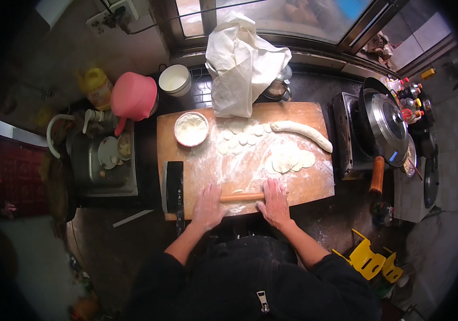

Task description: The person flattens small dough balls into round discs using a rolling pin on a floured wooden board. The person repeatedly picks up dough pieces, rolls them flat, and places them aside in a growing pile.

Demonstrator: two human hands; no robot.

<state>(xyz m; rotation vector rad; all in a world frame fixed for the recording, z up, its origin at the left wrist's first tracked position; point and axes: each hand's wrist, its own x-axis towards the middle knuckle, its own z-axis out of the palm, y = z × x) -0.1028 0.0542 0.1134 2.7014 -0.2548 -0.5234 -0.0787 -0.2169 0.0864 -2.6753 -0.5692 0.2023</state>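
A wooden rolling pin (242,197) lies crosswise near the front edge of a floured wooden board (197,176). My left hand (208,204) covers its left end and my right hand (275,201) covers its right end, both palms down with fingers pointing away from me. Just behind the pin, the edge of a small dough piece (238,191) shows. Flat dough wrappers (289,158) are piled on the right of the board. Several small dough rounds (243,138) lie farther back, beside a long dough roll (302,132). A bowl of flour (191,128) stands at the back left.
A broad-bladed cleaver (173,186) lies along the board's left edge. White cloth (235,68) overhangs the back edge. To the left are a sink (88,172) and a pink dipper (134,96); to the right, a lidded wok (385,124) sits on a stove with its wooden handle (377,175) pointing towards me.
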